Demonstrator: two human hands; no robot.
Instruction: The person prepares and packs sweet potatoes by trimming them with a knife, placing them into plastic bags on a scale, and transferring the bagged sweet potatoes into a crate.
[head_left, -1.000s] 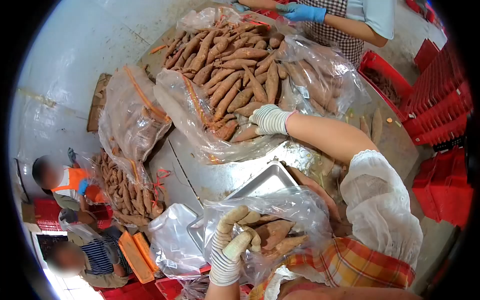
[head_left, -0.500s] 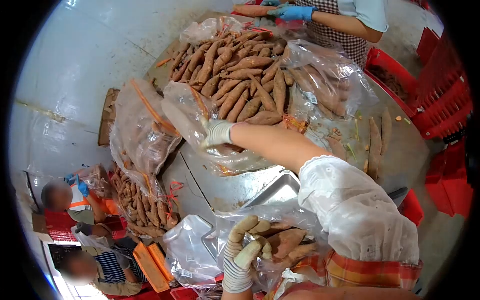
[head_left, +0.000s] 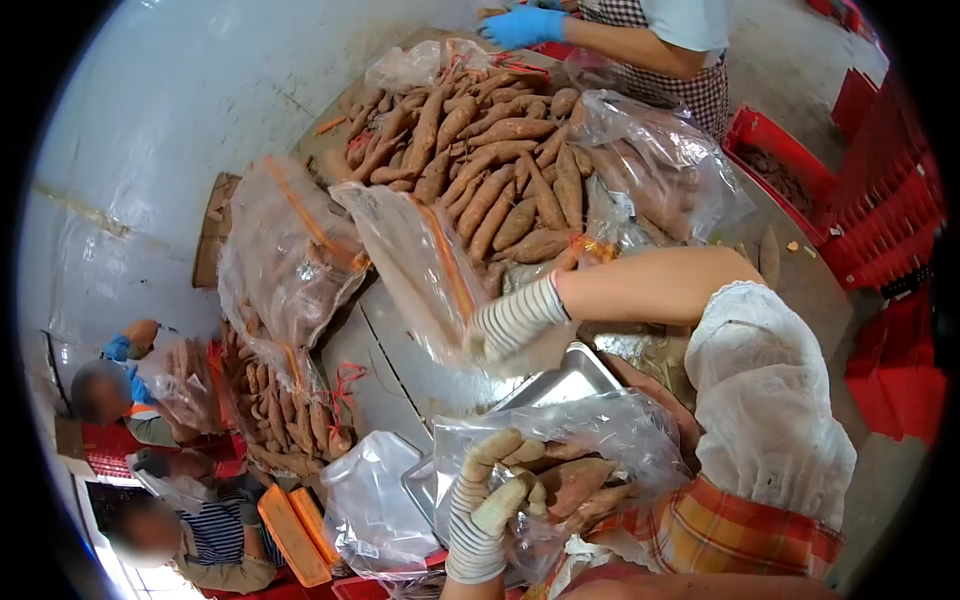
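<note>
My left hand (head_left: 490, 500), in a cream glove with a striped cuff, is closed with curled fingers at the edge of a clear plastic bag (head_left: 610, 425). Several sweet potatoes (head_left: 572, 487) lie inside that bag. My right hand (head_left: 512, 322), gloved alike and slightly blurred, grips a large clear plastic sack (head_left: 410, 250) with an orange stripe. This sack slants over the metal table, beside a big heap of sweet potatoes (head_left: 480, 180). A metal tray (head_left: 560, 380) sits between my hands, partly covered by the bag.
Another striped sack (head_left: 285, 250) and more sweet potatoes (head_left: 285, 400) are at the left. A filled bag (head_left: 660, 170) lies beyond the heap. Red crates (head_left: 880, 220) stand at the right. A co-worker's blue-gloved hand (head_left: 522, 27) is across the table; two people work at the lower left.
My right hand has come down toward me and rightward, pulling the striped sack along. My left hand has stayed nearly still. The co-worker's gloved hands across the table have shifted left.
</note>
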